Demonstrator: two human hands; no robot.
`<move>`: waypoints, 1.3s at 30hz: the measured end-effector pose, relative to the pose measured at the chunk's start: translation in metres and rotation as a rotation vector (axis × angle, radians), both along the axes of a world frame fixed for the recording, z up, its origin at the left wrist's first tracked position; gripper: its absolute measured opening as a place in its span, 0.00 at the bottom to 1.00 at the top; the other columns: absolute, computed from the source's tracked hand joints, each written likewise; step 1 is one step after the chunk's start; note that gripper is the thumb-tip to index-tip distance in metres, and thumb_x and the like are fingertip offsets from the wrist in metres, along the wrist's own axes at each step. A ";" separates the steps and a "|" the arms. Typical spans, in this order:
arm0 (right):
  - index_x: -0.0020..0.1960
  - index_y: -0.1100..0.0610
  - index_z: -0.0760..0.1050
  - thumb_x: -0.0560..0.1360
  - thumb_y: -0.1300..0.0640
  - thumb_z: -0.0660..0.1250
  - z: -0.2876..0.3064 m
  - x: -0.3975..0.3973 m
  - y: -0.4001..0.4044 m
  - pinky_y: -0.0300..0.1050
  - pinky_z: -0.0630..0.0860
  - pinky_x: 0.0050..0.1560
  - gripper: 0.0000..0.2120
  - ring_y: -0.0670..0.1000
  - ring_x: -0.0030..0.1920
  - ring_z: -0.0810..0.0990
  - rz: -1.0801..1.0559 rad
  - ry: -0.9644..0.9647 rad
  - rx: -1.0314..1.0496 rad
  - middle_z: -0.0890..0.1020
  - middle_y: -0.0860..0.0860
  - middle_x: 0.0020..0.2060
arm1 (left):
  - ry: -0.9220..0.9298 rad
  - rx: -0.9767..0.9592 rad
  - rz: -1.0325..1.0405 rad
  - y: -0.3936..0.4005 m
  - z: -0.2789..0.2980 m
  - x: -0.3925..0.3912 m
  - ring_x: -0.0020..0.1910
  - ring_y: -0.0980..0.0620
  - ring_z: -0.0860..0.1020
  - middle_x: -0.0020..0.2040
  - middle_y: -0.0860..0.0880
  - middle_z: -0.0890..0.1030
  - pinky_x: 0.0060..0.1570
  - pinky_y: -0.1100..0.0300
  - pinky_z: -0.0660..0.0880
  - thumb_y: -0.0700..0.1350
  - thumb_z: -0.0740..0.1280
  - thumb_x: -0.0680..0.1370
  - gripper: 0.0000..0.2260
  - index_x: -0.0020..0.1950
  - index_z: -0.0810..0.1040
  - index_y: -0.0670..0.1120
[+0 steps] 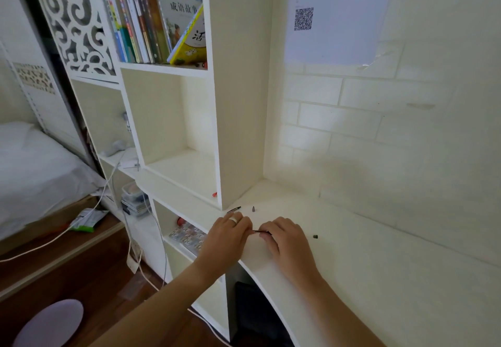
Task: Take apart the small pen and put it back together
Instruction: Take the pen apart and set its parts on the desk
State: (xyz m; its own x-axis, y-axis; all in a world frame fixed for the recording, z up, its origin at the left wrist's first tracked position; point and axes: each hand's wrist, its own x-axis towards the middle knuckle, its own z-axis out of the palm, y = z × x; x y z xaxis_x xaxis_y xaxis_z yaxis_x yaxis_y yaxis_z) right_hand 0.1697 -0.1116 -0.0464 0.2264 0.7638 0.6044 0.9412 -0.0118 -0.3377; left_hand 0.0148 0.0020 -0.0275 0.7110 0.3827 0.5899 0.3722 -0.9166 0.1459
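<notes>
You had both hands down on the white desk (pixel 379 265), pinching a thin dark pen piece (pixel 260 231) between them. Your left hand (pixel 230 234) was closed on one end and your right hand (pixel 284 241) on the other, fingers curled in tight. Its long axis ran left-right, straight from one hand to the other. The loose bits sat apart: a slim clip-like piece (pixel 233 209) and a small cone tip (pixel 253 209) just past your left hand, and a little black cap (pixel 315 236) near your right. So I'd guess your right hand was closer for grabbing that cap next.
</notes>
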 end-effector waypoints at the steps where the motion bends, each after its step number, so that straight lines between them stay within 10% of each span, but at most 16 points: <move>1: 0.51 0.48 0.78 0.82 0.53 0.63 0.000 0.000 0.000 0.42 0.69 0.47 0.05 0.46 0.44 0.75 -0.006 0.006 0.004 0.77 0.44 0.42 | -0.005 -0.013 0.024 0.002 -0.001 -0.002 0.44 0.48 0.76 0.43 0.50 0.78 0.42 0.54 0.75 0.48 0.56 0.82 0.10 0.47 0.75 0.49; 15: 0.47 0.51 0.76 0.81 0.58 0.65 -0.003 0.005 0.000 0.50 0.74 0.45 0.04 0.51 0.41 0.75 -0.126 0.082 0.051 0.76 0.47 0.40 | -0.100 -0.097 0.253 0.019 -0.004 -0.019 0.45 0.50 0.75 0.46 0.51 0.80 0.45 0.57 0.74 0.38 0.76 0.73 0.10 0.49 0.79 0.49; 39: 0.47 0.50 0.77 0.80 0.57 0.67 -0.003 0.010 0.002 0.49 0.74 0.43 0.04 0.50 0.40 0.75 -0.120 0.097 0.045 0.76 0.46 0.39 | -0.081 -0.152 0.169 0.019 -0.011 0.011 0.53 0.50 0.76 0.51 0.51 0.80 0.53 0.56 0.75 0.51 0.64 0.80 0.06 0.52 0.78 0.51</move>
